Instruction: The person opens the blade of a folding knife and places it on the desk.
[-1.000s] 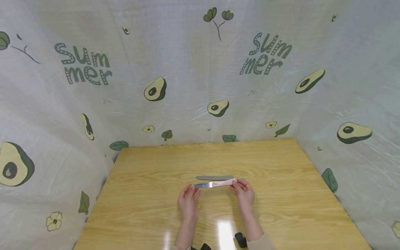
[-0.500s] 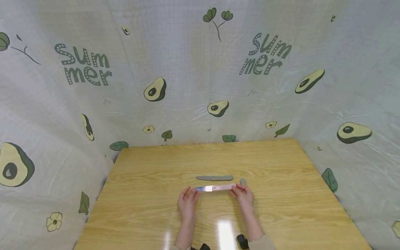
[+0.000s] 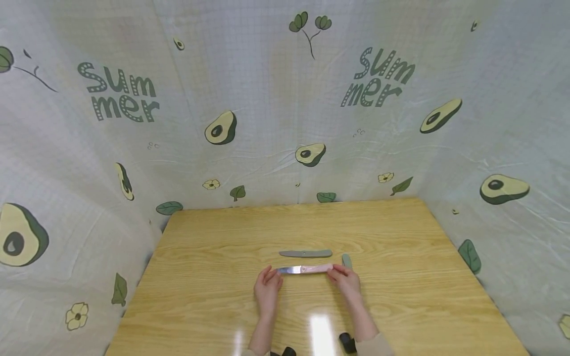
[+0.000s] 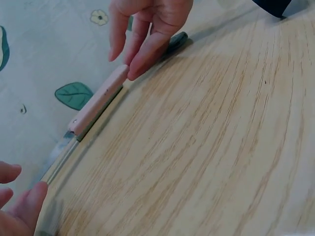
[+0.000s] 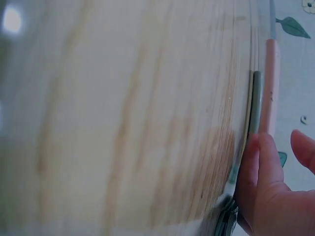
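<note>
A small knife with a pink handle [image 3: 317, 268] and a shiny blade is held level between both hands. My left hand [image 3: 267, 290] has its thumb and fingers at the blade tip. In the left wrist view, the left thumb [image 4: 30, 204] is right at the blade's end. My right hand [image 3: 347, 283] pinches the end of the pink handle between thumb and fingers. Just beyond it, a grey-green knife [image 3: 305, 253] lies on the table, roughly parallel. A rounded green thing [image 3: 347, 260] lies behind the right hand, its near part hidden.
The wooden table [image 3: 213, 237] is bounded at the back and sides by a hanging cloth [image 3: 267, 89] printed with avocados and leaves. Black wrist devices [image 3: 346, 342] show near the bottom edge. Light reflects brightly off the front of the table.
Both hands have drawn the pink-handled knife slightly toward the body, away from the grey-green knife, and it has become more level. More of the green thing now shows.
</note>
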### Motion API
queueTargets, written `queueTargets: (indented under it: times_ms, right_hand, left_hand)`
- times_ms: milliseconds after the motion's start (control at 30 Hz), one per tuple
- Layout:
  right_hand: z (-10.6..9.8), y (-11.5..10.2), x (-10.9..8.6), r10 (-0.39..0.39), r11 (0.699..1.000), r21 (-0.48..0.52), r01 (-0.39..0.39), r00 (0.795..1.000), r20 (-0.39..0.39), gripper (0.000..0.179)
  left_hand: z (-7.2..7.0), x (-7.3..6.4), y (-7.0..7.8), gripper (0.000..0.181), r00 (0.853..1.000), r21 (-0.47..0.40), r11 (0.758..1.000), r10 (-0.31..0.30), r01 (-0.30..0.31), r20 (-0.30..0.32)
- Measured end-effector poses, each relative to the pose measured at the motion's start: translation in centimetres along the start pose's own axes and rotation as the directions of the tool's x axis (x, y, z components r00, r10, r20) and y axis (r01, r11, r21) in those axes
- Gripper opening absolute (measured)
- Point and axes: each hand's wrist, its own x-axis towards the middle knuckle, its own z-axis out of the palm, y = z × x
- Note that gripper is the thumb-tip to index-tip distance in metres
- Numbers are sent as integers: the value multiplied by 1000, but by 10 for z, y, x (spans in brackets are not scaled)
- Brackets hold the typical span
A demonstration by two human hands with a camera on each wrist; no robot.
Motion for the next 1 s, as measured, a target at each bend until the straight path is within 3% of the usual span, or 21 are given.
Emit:
queueTargets:
  times_ms: [267, 500, 700, 1000]
  right_hand:
    - [1, -2, 2, 29, 997, -72, -27, 999, 31, 43]
    - [0, -6, 3, 64, 984, -168, -53, 996, 59, 47]
    - [0, -6, 4, 82, 985, -156, -69, 993, 80, 50]
    - [1, -8, 3, 86, 988, -132, -75, 993, 85, 52]
  left_hand:
    - [-3, 4, 3, 53, 996, 146, 989, -33, 20, 86]
    - [-2, 6, 1, 58, 988, 221, 975, -21, -13, 151]
    - [-5, 5, 1, 63, 978, 278, 959, -12, -48, 210]
    - [-8, 4, -1, 64, 967, 290, 954, -3, -73, 255]
